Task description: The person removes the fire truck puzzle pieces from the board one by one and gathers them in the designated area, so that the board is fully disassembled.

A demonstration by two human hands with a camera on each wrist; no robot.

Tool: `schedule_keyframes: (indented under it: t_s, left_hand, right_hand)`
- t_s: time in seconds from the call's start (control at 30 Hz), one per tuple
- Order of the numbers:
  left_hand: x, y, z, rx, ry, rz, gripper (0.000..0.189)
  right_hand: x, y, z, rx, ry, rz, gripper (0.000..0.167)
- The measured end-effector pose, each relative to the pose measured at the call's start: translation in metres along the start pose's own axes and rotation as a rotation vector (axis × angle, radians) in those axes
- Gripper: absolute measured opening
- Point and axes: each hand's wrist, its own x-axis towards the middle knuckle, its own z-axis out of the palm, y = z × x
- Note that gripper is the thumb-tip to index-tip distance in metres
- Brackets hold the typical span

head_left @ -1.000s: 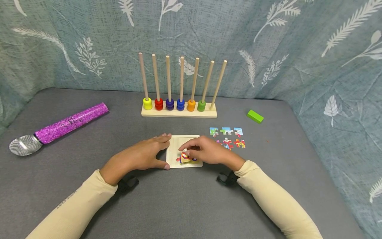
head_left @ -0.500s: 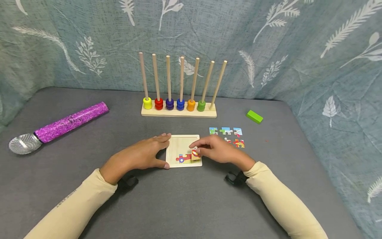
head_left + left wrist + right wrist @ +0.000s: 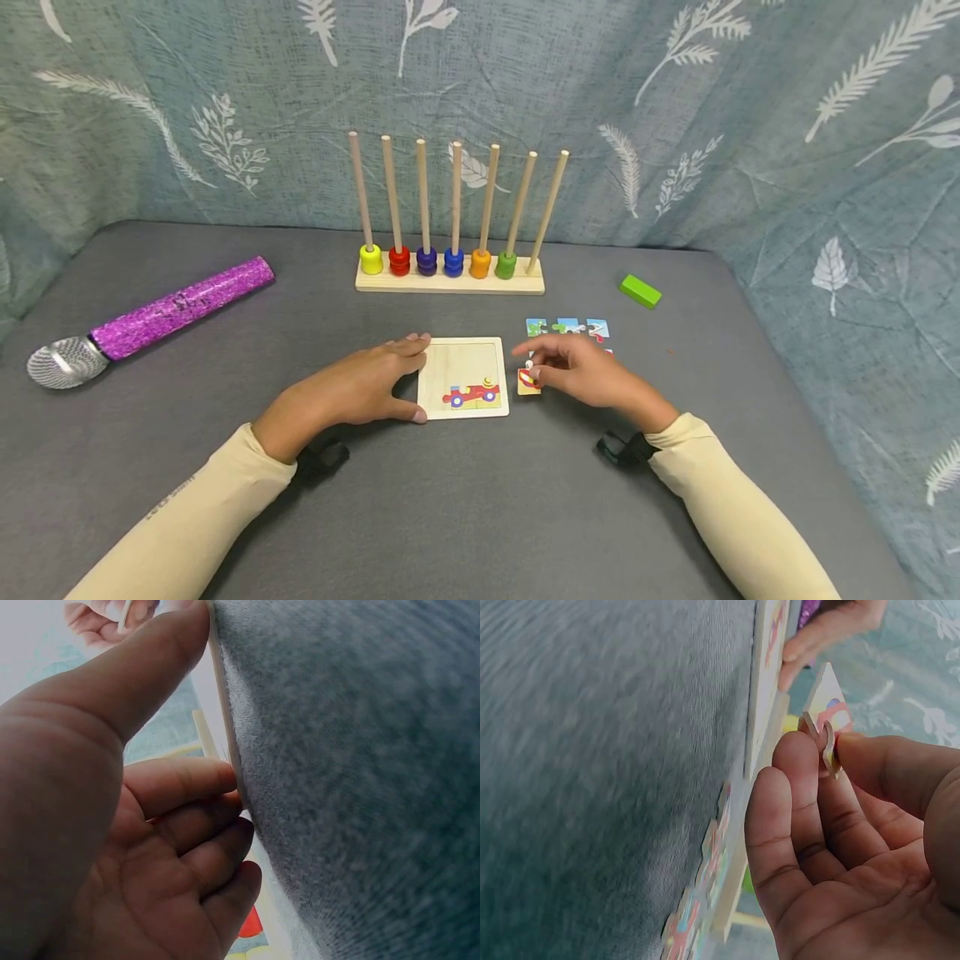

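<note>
A square wooden puzzle tray (image 3: 457, 358) lies flat on the grey table. In its lower right part sit joined jigsaw pieces (image 3: 471, 397) with a red vehicle picture. My left hand (image 3: 367, 383) rests at the tray's left side, thumb and fingertips touching the edge with the fingers loosely extended. To the right of the tray, my right hand (image 3: 588, 371) pinches a jigsaw piece (image 3: 528, 382) between thumb and fingers. The right wrist view shows this piece (image 3: 831, 709) tilted and raised off the cloth. Several loose pieces (image 3: 567, 326) lie behind the right hand, partly hidden by it.
A wooden peg stand (image 3: 450, 284) with coloured beads stands behind the tray. A green block (image 3: 641, 292) lies at the back right, a purple glittery microphone (image 3: 183, 308) at the left. A patterned curtain (image 3: 300, 100) hangs behind the table.
My right hand has moved right with the pinched piece, from over the tray to beside it, uncovering the pieces inside. The left hand has stayed at the tray's edge.
</note>
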Motion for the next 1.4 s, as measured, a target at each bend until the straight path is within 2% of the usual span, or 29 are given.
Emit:
schedule_keyframes:
  t_s: [0.13, 0.33, 0.67, 1.0, 1.23, 1.4]
  left_hand:
    - [0.001, -0.001, 0.001, 0.003, 0.001, 0.004, 0.085]
    - [0.001, 0.0, 0.002, -0.004, -0.002, 0.002, 0.085]
    - [0.001, 0.002, -0.001, -0.001, -0.003, -0.016, 0.086]
    - [-0.002, 0.0, 0.0, -0.01, 0.002, -0.009, 0.086]
    - [-0.002, 0.0, -0.001, -0.011, 0.018, 0.007, 0.086]
    - [-0.002, 0.0, -0.001, -0.01, 0.014, 0.012, 0.086]
  right_hand:
    - [-0.004, 0.002, -0.004, 0.035, -0.003, 0.002, 0.019]
    - [-0.01, 0.008, -0.009, 0.017, -0.009, 0.011, 0.019]
    - [-0.017, 0.009, -0.014, 0.111, -0.041, 0.084, 0.02]
    - [-0.013, 0.013, -0.012, 0.07, -0.07, 0.049, 0.02]
    - [-0.013, 0.012, -0.015, -0.015, -0.061, 0.046, 0.018]
    - [-0.012, 0.01, -0.017, -0.031, -0.061, 0.045, 0.017]
